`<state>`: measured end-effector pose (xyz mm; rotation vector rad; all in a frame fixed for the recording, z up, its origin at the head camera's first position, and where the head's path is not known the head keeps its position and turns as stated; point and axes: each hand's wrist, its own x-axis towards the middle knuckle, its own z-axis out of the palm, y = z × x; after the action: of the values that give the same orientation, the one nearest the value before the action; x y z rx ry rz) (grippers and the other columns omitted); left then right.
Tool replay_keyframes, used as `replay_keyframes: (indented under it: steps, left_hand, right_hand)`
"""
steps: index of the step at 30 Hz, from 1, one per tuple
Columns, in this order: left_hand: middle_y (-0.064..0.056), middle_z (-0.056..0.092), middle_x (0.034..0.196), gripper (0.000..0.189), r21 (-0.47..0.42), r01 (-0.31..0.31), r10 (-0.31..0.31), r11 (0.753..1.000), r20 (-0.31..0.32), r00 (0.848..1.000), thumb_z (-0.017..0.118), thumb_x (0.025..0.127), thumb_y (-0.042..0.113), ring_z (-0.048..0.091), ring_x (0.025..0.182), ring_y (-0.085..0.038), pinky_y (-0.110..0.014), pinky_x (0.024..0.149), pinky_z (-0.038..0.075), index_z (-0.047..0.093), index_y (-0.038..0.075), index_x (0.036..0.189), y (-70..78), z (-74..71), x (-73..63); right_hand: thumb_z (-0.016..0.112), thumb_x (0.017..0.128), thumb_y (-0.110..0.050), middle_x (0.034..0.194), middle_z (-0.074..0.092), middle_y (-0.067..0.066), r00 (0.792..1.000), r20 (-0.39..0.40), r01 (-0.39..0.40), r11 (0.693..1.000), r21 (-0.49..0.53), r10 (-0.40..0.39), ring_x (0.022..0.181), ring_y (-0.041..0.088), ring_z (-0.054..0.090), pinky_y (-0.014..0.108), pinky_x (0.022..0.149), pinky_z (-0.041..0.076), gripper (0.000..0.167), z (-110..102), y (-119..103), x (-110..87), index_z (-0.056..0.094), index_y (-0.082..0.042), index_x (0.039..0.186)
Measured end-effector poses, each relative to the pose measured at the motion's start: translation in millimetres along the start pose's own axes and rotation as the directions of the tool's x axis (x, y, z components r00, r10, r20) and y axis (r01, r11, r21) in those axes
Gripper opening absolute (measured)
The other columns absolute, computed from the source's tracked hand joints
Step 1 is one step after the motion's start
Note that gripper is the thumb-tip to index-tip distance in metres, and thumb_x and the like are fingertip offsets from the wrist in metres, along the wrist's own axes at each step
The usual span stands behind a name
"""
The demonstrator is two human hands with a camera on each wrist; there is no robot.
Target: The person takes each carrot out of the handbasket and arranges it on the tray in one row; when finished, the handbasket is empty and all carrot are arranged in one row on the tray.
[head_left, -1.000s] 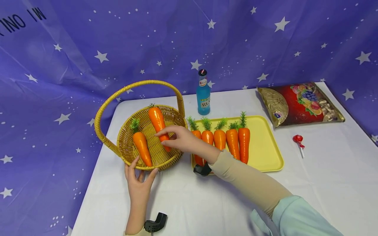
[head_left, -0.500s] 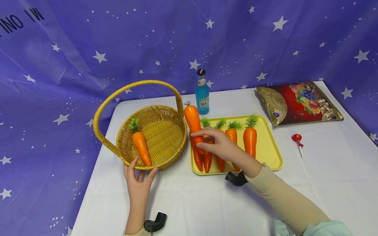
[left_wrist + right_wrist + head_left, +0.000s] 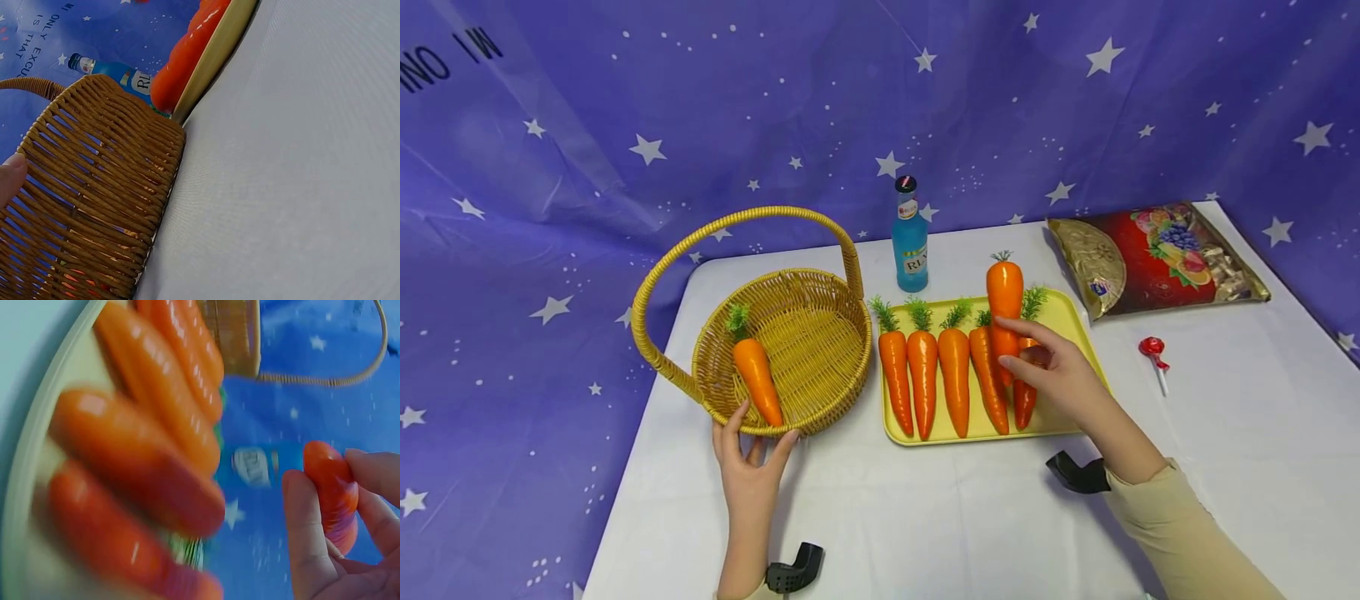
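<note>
My right hand (image 3: 1063,379) pinches the lower part of an orange toy carrot (image 3: 1005,292) between thumb and fingers, its leafy top pointing away. It hangs over the right end of a row of several toy carrots (image 3: 955,375) on the yellow tray (image 3: 1078,337). In the right wrist view the held carrot's tip (image 3: 325,469) shows between my fingers. My left hand (image 3: 751,475) grips the near rim of a wicker basket (image 3: 820,342), fingers and thumb spread along it. One toy carrot (image 3: 756,375) leans inside the basket's left part.
Behind the tray stands a blue bottle (image 3: 911,250). A red and gold candy bag (image 3: 1165,258) lies at the back right. Near the tray's right side is a red lollipop (image 3: 1152,348). The basket's tall hoop handle (image 3: 775,212) arches over it.
My right hand has lifted a carrot out of the basket and carried it right, to the far end of the tray's row. My left hand has stayed at the basket rim.
</note>
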<state>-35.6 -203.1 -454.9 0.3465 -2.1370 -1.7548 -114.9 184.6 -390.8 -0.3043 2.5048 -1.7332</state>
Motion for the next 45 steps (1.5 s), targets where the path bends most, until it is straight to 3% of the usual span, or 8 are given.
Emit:
replay_keyframes:
  steps: [4, 11, 16, 19, 24, 29, 39, 45]
  left_hand:
    - [0.0, -0.004, 0.16, 0.075, 0.003, 0.0, 0.0, 1.0, 0.0, 1.0, 0.079, 0.079, 0.005, 0.015, 0.143, -0.025, -0.01, 0.096, 0.037, 0.041, 0.007, 0.143, 0.2, 0.5, -0.4]
    - [0.0, -0.003, 0.159, 0.072, 0.007, -0.004, 0.004, 1.0, 0.004, 1.0, 0.079, 0.08, 0.005, 0.016, 0.143, -0.025, -0.01, 0.096, 0.037, 0.042, 0.007, 0.142, 1.4, 1.2, -0.4]
    - [0.0, -0.002, 0.159, 0.072, -0.002, -0.008, 0.008, 1.0, -0.003, 1.0, 0.079, 0.08, 0.004, 0.016, 0.143, -0.026, -0.01, 0.096, 0.037, 0.042, 0.006, 0.142, 1.1, 1.2, 0.0]
    - [-0.001, -0.002, 0.159, 0.073, -0.001, -0.004, 0.004, 1.0, -0.007, 1.0, 0.079, 0.079, 0.004, 0.016, 0.143, -0.026, -0.01, 0.096, 0.037, 0.042, 0.006, 0.142, 1.2, 1.1, 0.0]
    - [-0.002, -0.002, 0.159, 0.073, -0.004, -0.016, 0.016, 1.0, -0.01, 1.0, 0.079, 0.079, 0.001, 0.015, 0.143, -0.028, -0.01, 0.096, 0.037, 0.042, 0.005, 0.142, 1.6, 1.9, -0.5]
    - [-0.004, 0.0, 0.159, 0.072, -0.029, -0.044, 0.044, 0.999, -0.009, 0.999, 0.078, 0.078, -0.002, 0.016, 0.143, -0.03, -0.011, 0.096, 0.037, 0.042, 0.002, 0.141, 0.6, 2.8, -0.2]
    - [-0.004, -0.001, 0.159, 0.075, -0.043, -0.047, 0.046, 0.998, -0.008, 0.999, 0.079, 0.077, -0.003, 0.016, 0.143, -0.03, -0.012, 0.098, 0.037, 0.041, 0.003, 0.141, 0.5, 2.6, 0.2]
    - [-0.003, -0.001, 0.159, 0.074, -0.028, -0.044, 0.043, 0.999, -0.009, 0.999, 0.078, 0.078, -0.003, 0.017, 0.142, -0.029, -0.011, 0.097, 0.037, 0.041, 0.003, 0.142, -0.5, 2.4, 0.4]
  right_hand:
    - [0.065, 0.094, -0.019, 0.134, 0.05, 0.014, 0.996, -0.069, -0.061, 0.995, -0.074, 0.056, 0.084, 0.019, 0.06, 0.019, 0.07, 0.052, 0.052, -17.3, 12.9, -12.2, 0.048, -0.012, 0.142]
    - [0.065, 0.094, -0.028, 0.139, 0.043, 0.02, 0.972, -0.155, -0.207, 0.96, -0.187, 0.179, 0.083, 0.012, 0.057, 0.022, 0.063, 0.052, 0.057, -37.3, 35.1, -37.5, 0.044, -0.013, 0.145]
    - [0.065, 0.094, -0.027, 0.129, 0.046, 0.023, 0.96, -0.168, -0.258, 0.938, -0.233, 0.223, 0.085, 0.023, 0.056, 0.023, 0.062, 0.052, 0.059, -40.7, 44.2, -47.9, 0.043, -0.009, 0.145]
    - [0.064, 0.094, -0.027, 0.128, 0.047, 0.024, 0.957, -0.15, -0.283, 0.919, -0.273, 0.25, 0.095, 0.033, 0.055, 0.026, 0.069, 0.052, 0.059, -38.7, 46.7, -49.2, 0.042, -0.008, 0.146]
    - [0.066, 0.092, -0.017, 0.123, 0.05, 0.028, 0.965, -0.133, -0.258, 0.901, -0.348, 0.225, 0.102, 0.041, 0.055, 0.043, 0.08, 0.054, 0.057, -30.8, 47.9, -46.6, 0.044, -0.003, 0.143]
    - [0.067, 0.091, -0.013, 0.129, 0.049, 0.03, 0.969, -0.124, -0.247, 0.883, -0.399, 0.214, 0.106, 0.042, 0.053, 0.057, 0.089, 0.047, 0.056, -21.2, 44.7, -41.4, 0.046, -0.002, 0.142]
    - [0.067, 0.09, -0.013, 0.133, 0.05, 0.028, 0.975, -0.094, -0.221, 0.862, -0.457, 0.2, 0.107, 0.04, 0.053, 0.06, 0.092, 0.043, 0.054, -9.1, 38.2, -34.5, 0.049, -0.003, 0.14]
    - [0.067, 0.089, -0.013, 0.132, 0.05, 0.03, 0.979, -0.08, -0.202, 0.831, -0.519, 0.188, 0.118, 0.046, 0.047, 0.064, 0.095, 0.038, 0.054, -6.7, 36.5, -34.0, 0.049, -0.002, 0.14]
